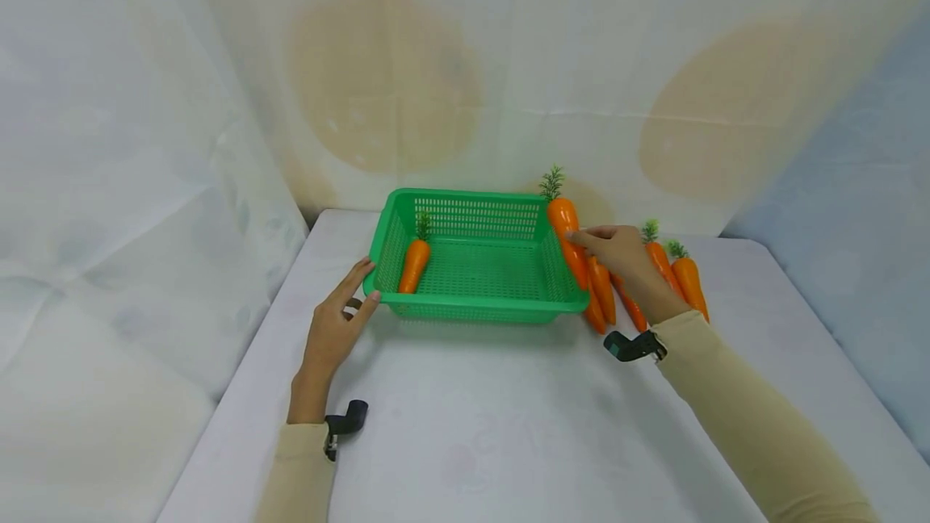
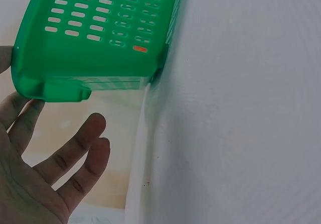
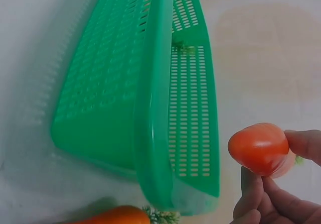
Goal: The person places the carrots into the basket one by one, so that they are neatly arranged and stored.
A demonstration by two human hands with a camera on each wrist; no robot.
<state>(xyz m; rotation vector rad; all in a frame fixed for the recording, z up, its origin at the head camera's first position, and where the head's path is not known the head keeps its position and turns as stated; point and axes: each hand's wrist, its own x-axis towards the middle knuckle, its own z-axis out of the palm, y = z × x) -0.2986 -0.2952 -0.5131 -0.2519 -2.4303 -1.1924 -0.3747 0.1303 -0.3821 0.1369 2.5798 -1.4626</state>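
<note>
A green plastic basket (image 1: 472, 313) with slotted walls stands on the table, one orange carrot (image 1: 415, 266) with a leafy top lying at its left end inside. My left hand (image 1: 336, 333) touches the basket's near left corner, thumb and fingertips at the rim; in the left wrist view the other fingers (image 2: 75, 151) spread loosely below the rim. With my right hand (image 1: 617, 253) I pinch another carrot (image 1: 564, 220) between thumb and fingertips. It overlaps the basket's right rim in the head view, green top pointing away. The right wrist view shows this carrot (image 3: 257, 146) tip first, beside the rim.
Several more carrots (image 1: 690, 285) lie on the table right of the basket, partly hidden under my right hand and forearm. A white cloth (image 1: 465, 410) covers the table. Patterned fabric (image 1: 508, 103) hangs behind it, with more fabric at both sides.
</note>
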